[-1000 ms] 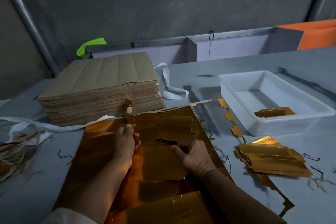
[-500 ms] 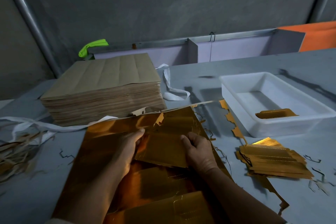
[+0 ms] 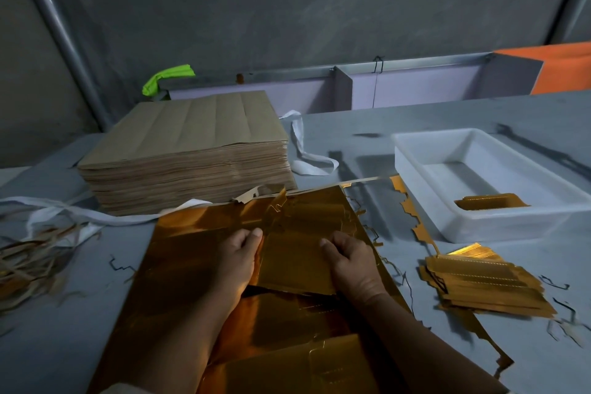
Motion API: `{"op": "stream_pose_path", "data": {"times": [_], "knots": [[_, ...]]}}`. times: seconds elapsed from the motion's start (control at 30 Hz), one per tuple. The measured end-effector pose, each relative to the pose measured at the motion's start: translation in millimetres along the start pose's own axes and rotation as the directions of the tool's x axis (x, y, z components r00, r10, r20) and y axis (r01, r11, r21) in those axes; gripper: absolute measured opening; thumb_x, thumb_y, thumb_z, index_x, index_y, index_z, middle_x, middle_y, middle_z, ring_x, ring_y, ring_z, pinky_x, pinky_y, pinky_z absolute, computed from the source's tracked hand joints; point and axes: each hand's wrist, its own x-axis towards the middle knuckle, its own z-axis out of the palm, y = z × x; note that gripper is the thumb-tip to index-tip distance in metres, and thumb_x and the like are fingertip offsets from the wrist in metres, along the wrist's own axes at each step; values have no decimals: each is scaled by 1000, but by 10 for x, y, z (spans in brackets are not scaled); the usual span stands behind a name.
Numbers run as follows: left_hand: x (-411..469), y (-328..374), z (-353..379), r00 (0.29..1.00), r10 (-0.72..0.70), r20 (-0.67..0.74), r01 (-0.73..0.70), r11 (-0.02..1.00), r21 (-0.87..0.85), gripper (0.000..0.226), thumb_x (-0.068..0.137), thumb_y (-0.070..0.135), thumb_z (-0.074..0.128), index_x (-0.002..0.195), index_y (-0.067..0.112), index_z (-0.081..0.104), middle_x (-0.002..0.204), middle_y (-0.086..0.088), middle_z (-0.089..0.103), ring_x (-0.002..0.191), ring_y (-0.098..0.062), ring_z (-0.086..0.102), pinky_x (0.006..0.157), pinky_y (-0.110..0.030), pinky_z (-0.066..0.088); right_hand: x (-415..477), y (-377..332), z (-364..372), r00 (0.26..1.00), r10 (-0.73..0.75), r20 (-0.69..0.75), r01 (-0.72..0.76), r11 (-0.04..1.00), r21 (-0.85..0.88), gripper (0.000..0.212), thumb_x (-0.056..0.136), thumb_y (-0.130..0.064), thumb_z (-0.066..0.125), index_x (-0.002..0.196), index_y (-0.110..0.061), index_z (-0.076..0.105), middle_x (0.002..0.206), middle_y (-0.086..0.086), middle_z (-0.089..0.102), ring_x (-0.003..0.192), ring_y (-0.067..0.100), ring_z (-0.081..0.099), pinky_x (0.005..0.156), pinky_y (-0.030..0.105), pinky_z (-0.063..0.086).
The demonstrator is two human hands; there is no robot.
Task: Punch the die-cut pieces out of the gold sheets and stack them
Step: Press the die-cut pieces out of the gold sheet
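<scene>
Gold die-cut piece (image 3: pixel 295 261), glossy, notch-edged, pinched by curled fingers (image 3: pixel 256 234) of left hand (image 3: pixel 238 262) and right hand (image 3: pixel 353 262)

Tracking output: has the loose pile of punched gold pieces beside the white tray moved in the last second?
No. The pile still lies just in front of the white tray.

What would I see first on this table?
The shiny gold sheet in front, where the left hand and right hand pinch a gold piece. A tall brown paper stack sits behind it, and punched gold pieces lie heaped at the right.
</scene>
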Motion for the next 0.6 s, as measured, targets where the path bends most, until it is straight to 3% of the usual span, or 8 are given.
{"op": "stream_pose_path", "data": {"times": [0.1,0.23,0.37,0.43,0.6], "knots": [[13,-2,7,1000,3,-10,-2,999,34,32,100,46,44,90,21,60,83,-10,58,74,-23,57,66,-33,44,-2,-7,-6,1000,-1,-1,1,1000,-3,30,101,-29,52,73,-17,49,72,7,53,69,24,52,70,44,53],[7,-14,23,999,27,-20,-26,999,33,28,101,45,43,93,25,60,100,-18,65,92,-35,64,72,-38,50,1,1,-2,1000,1,6,-1,1000,-9,31,101,-29,51,72,-19,48,70,4,52,67,22,50,66,38,48],[22,-30,21,997,38,-63,-34,997,62,28,103,43,39,94,25,58,92,-7,61,78,-18,57,64,-29,42,1,17,-10,1000,0,-13,0,1000,-11,34,102,-28,51,69,-21,45,67,2,49,65,20,48,63,35,44],[32,-7,8,996,4,-93,-4,1000,-2,27,103,41,37,98,23,57,96,3,58,81,-9,53,62,-27,39,0,19,-11,1000,-4,-25,4,1000,-2,34,102,-27,50,68,-22,45,66,0,48,64,18,48,63,34,44],[15,7,6,998,18,-52,-18,1000,-12,30,103,42,36,97,23,58,96,0,58,85,-14,55,63,-28,39,3,9,-3,1000,-11,-29,11,1000,-16,34,101,-27,51,68,-22,46,66,-1,48,64,15,47,63,34,43]]}}
